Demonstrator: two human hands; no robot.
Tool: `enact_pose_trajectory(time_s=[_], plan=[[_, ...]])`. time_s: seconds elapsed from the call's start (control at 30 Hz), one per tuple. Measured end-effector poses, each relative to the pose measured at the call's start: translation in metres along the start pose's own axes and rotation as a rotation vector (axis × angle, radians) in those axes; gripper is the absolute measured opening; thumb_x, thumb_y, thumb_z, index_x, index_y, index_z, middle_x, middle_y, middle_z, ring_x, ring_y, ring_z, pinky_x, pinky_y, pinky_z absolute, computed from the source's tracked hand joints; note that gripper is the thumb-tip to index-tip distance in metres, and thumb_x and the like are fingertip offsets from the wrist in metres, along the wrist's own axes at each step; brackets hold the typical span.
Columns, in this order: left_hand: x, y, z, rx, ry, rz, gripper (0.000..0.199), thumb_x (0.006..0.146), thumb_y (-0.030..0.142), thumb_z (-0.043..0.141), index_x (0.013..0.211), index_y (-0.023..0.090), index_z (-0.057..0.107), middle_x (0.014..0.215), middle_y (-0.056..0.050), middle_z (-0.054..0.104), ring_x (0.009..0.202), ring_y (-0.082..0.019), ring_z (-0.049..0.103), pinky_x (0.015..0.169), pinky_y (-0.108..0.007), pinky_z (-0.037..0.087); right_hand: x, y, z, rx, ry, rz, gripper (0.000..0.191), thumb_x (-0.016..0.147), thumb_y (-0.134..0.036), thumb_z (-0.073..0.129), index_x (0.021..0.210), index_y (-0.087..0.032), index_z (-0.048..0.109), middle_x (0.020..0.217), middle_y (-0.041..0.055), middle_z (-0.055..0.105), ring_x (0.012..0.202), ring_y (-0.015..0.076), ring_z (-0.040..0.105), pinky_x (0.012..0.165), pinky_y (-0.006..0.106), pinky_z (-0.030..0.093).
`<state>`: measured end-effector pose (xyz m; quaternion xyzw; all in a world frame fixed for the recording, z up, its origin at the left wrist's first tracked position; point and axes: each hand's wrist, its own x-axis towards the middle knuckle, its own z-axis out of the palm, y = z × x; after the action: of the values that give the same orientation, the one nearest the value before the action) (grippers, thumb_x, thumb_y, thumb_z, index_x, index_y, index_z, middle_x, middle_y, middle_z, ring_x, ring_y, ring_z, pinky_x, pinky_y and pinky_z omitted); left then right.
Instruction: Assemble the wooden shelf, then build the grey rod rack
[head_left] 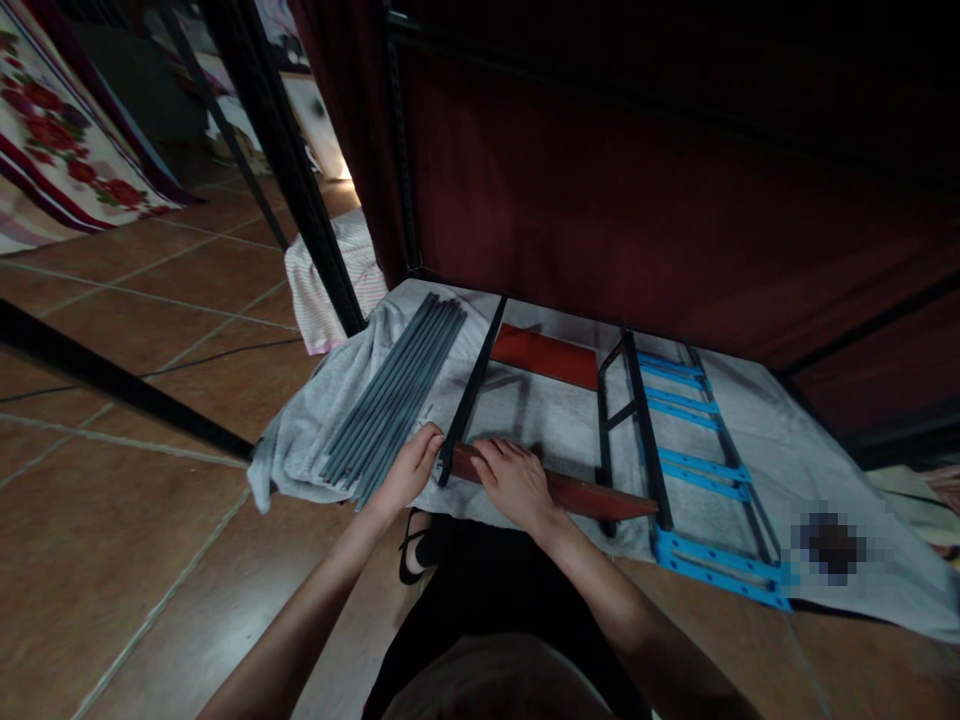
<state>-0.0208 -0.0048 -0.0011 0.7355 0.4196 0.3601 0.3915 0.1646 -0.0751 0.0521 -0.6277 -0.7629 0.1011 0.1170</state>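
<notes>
My right hand [516, 482] lies over the left part of a reddish-brown wooden board [592, 494], its fingers bent over the top edge. The board is tilted on its long side between two black metal bars. Close to the left end of the board, my left hand [411, 468] has its fingers pinched together beside the lower end of a black bar [475, 380]. Whatever is between those fingers is hidden. A second red-brown board [546, 357] lies flat at the far end of the frame. Another black bar [604, 440] runs along the frame's right side.
Several grey rods [397, 400] lie in a row at the left on a grey cloth [300, 440]. To the right stands a black frame with blue slotted strips [720, 567]. A dark red curtain [600, 190] hangs behind, and black posts [289, 170] rise at the left.
</notes>
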Motion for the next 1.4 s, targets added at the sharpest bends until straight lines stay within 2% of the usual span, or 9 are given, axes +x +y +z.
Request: enact_pose_trajectory(time_s=[0.13, 0.3, 0.47, 0.63, 0.77, 0.9, 1.13, 1.4], plan=[[-0.001, -0.001, 0.001, 0.005, 0.025, 0.023, 0.030, 0.095, 0.043, 0.038, 0.077, 0.022, 0.047, 0.073, 0.001, 0.046, 0.072, -0.016, 0.047, 0.071, -0.028, 0.039, 0.000, 0.001, 0.000, 0.008, 0.014, -0.011, 0.026, 0.102, -0.033, 0.036, 0.114, -0.026, 0.058, 0.109, 0.0027, 0.068, 0.102, 0.0175, 0.061, 0.084, 0.030, 0.044], [0.004, 0.002, 0.000, -0.105, 0.050, -0.101, 0.036, 0.094, 0.050, 0.039, 0.073, 0.022, 0.046, 0.070, 0.001, 0.049, 0.068, -0.016, 0.048, 0.066, -0.028, 0.039, 0.001, 0.001, -0.001, 0.009, -0.011, 0.001, 0.026, 0.102, -0.033, 0.037, 0.113, -0.026, 0.059, 0.109, 0.0035, 0.068, 0.103, 0.0172, 0.062, 0.085, 0.029, 0.044], [0.011, 0.008, 0.002, -0.009, 0.073, -0.163, 0.035, 0.090, 0.050, 0.046, 0.074, 0.020, 0.054, 0.068, -0.001, 0.054, 0.067, -0.018, 0.051, 0.067, -0.029, 0.040, 0.001, 0.001, -0.001, 0.005, -0.010, 0.009, 0.026, 0.102, -0.033, 0.037, 0.114, -0.026, 0.059, 0.108, 0.0030, 0.068, 0.102, 0.0173, 0.062, 0.083, 0.029, 0.044], [0.005, 0.006, 0.009, -0.017, 0.158, -0.110, 0.031, 0.092, 0.045, 0.043, 0.074, 0.021, 0.049, 0.068, 0.002, 0.048, 0.067, -0.015, 0.047, 0.067, -0.027, 0.040, 0.001, 0.001, 0.000, 0.008, 0.006, -0.008, 0.027, 0.102, -0.034, 0.036, 0.114, -0.026, 0.058, 0.109, 0.0027, 0.068, 0.101, 0.0177, 0.062, 0.083, 0.029, 0.044], [0.000, 0.001, 0.012, -0.012, 0.124, -0.044, 0.029, 0.094, 0.043, 0.039, 0.074, 0.023, 0.043, 0.069, 0.003, 0.041, 0.066, -0.015, 0.043, 0.067, -0.026, 0.038, 0.000, 0.001, 0.000, 0.006, 0.007, -0.009, 0.026, 0.102, -0.034, 0.037, 0.114, -0.026, 0.058, 0.110, 0.0029, 0.068, 0.101, 0.0179, 0.062, 0.084, 0.029, 0.044], [0.000, 0.000, 0.009, -0.021, 0.092, -0.006, 0.029, 0.095, 0.042, 0.037, 0.075, 0.023, 0.041, 0.069, 0.003, 0.040, 0.067, -0.015, 0.044, 0.067, -0.027, 0.037, 0.001, 0.001, -0.001, 0.004, -0.004, -0.002, 0.027, 0.102, -0.034, 0.036, 0.113, -0.026, 0.059, 0.109, 0.0027, 0.069, 0.101, 0.0179, 0.062, 0.082, 0.029, 0.044], [0.002, 0.006, 0.005, -0.074, 0.102, -0.194, 0.035, 0.091, 0.051, 0.044, 0.073, 0.021, 0.049, 0.067, 0.002, 0.047, 0.065, -0.015, 0.047, 0.063, -0.027, 0.037, 0.001, 0.002, 0.000, 0.002, -0.001, -0.013, 0.027, 0.102, -0.034, 0.035, 0.114, -0.026, 0.058, 0.108, 0.0030, 0.069, 0.101, 0.0177, 0.062, 0.084, 0.030, 0.044], [0.003, 0.009, 0.008, -0.053, 0.117, -0.231, 0.034, 0.089, 0.050, 0.044, 0.078, 0.020, 0.054, 0.074, -0.001, 0.054, 0.074, -0.017, 0.052, 0.074, -0.029, 0.042, 0.001, 0.003, 0.002, 0.011, 0.005, -0.008, 0.026, 0.102, -0.033, 0.037, 0.113, -0.025, 0.059, 0.107, 0.0034, 0.068, 0.100, 0.0181, 0.062, 0.084, 0.030, 0.044]])
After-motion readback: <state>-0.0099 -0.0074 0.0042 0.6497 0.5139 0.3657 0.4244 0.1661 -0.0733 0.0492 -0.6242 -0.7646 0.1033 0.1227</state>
